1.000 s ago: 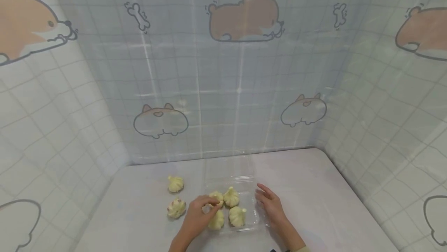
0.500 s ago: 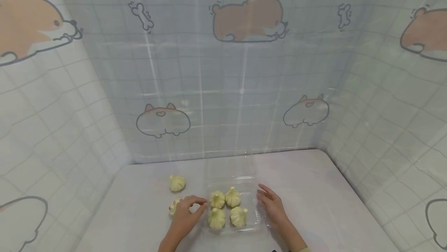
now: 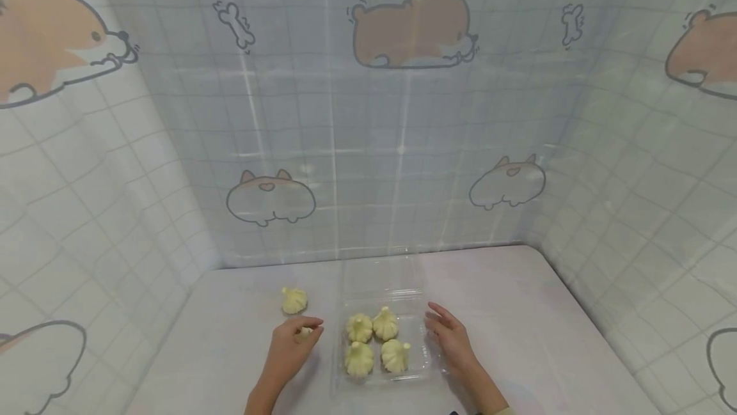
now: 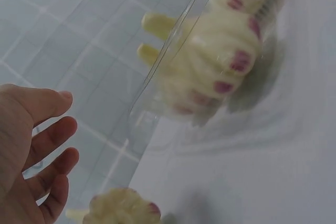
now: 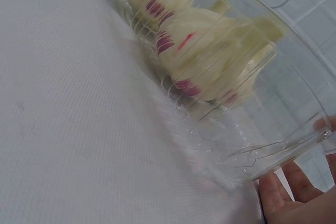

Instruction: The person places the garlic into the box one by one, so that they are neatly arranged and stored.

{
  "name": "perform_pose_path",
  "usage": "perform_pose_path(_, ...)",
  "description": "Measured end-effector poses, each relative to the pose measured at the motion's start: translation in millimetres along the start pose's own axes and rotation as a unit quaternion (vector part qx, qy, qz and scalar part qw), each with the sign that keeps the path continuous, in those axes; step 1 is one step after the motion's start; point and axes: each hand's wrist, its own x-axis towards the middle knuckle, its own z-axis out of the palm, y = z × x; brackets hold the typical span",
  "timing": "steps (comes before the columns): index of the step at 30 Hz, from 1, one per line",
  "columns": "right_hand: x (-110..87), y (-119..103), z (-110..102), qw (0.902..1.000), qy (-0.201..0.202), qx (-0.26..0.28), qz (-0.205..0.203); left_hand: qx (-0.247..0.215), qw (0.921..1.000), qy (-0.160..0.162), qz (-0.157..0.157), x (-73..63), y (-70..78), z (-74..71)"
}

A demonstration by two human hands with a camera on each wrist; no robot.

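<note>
My left hand (image 3: 290, 346) hovers over a garlic bulb (image 3: 304, 334) on the table, mostly hidden beneath it. In the left wrist view its fingers are loosely bent with nothing between them, and the bulb (image 4: 123, 207) lies below the fingertips. Several more garlic bulbs (image 3: 359, 360), pale with purple patches at the base, sit in a clear plastic container (image 3: 418, 359) whose lid is folded back. Beside the container's right rim rests my right hand (image 3: 453, 340), fingers extended; in the right wrist view its fingertips (image 5: 270, 195) are at the clear rim.
Another garlic bulb (image 3: 294, 300) lies at the back left, behind my left hand. The raised lid (image 3: 380, 274) stretches toward the back of the white table (image 3: 489, 293). Tiled sheets printed with cartoon dogs (image 3: 411, 34) enclose the table at the back and sides.
My left hand has drawn back leftward from the bulbs in the container to the nearer loose bulb outside. The right hand has stayed at the container's right rim.
</note>
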Motion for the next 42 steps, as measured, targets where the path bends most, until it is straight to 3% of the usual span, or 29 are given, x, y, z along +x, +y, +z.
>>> perform_pose_path(11, 1.0, 2, -2, 0.9999, -0.005, -0.002, -0.01, 0.01, 0.9997, 0.024, 0.001, 6.2, -21.1, -11.5)
perform_pose_path(23, -1.5, -3, -1, 1.0, -0.01, 0.0, 0.002, 0.063, 0.9976, 0.02, -0.022, 26.7, -39.4, -25.7)
perform_pose_path(31, -0.4, -1, -1, 1.0, -0.009, 0.0, 0.002, 0.052, 0.9973, 0.021, -0.047, 41.2, -52.4, -30.7)
perform_pose_path(42, 0.6, -1, 0, 1.0, -0.005, 0.003, 0.005, 0.064, 0.9907, 0.01, -0.12, 52.5, -67.4, -32.7)
